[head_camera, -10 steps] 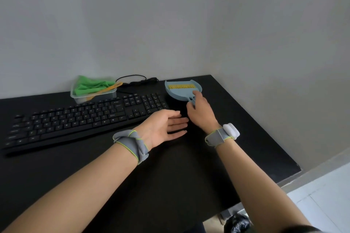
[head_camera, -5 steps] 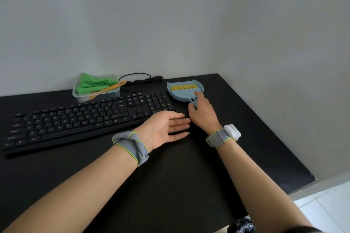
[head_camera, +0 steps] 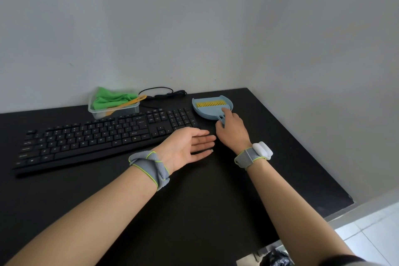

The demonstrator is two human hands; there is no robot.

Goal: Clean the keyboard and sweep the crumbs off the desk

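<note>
A black keyboard [head_camera: 103, 136] lies across the left of the black desk [head_camera: 216, 211]. Just right of its number pad sits a small blue dustpan [head_camera: 207, 110] with a yellow-bristled brush [head_camera: 210, 103] lying in it. My right hand [head_camera: 232, 129] grips the dustpan's handle, index finger stretched onto the pan. My left hand [head_camera: 187, 147] hovers palm up with straight fingers, in front of the keyboard's right end and beside the right hand, holding nothing.
A clear plastic tub [head_camera: 114, 108] with a green cloth [head_camera: 112, 98] and an orange-handled tool [head_camera: 129, 103] stands behind the keyboard. The keyboard's black cable [head_camera: 162, 93] coils by the wall. The desk's right edge drops to tiled floor [head_camera: 371, 233].
Both hands have kept their places at the dustpan. Only the head view has shifted slightly, showing more of the desk's right side.
</note>
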